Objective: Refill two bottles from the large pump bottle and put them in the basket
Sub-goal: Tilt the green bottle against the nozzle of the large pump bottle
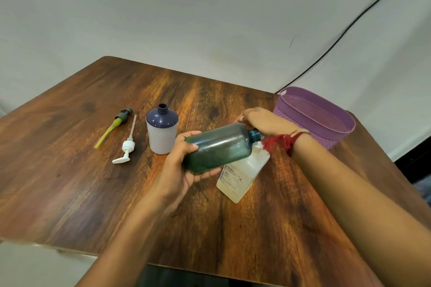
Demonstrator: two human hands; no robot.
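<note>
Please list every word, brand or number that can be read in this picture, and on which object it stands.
Label on the translucent whitish square plastic bottle: one large dark word and small print, all too blurred to read.
No other object shows text.

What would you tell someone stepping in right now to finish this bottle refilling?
Hands: the left hand grips the base of the green bottle; the right hand holds its neck end.
Things: the green bottle is tipped, with its open mouth over the clear labelled bottle standing on the table. The navy-topped bottle stands open. The green pump and white pump lie to its left.
Done: pumps off.
Left: I see no flow, so probably pouring, refitting the pumps and loading the purple basket.
</note>
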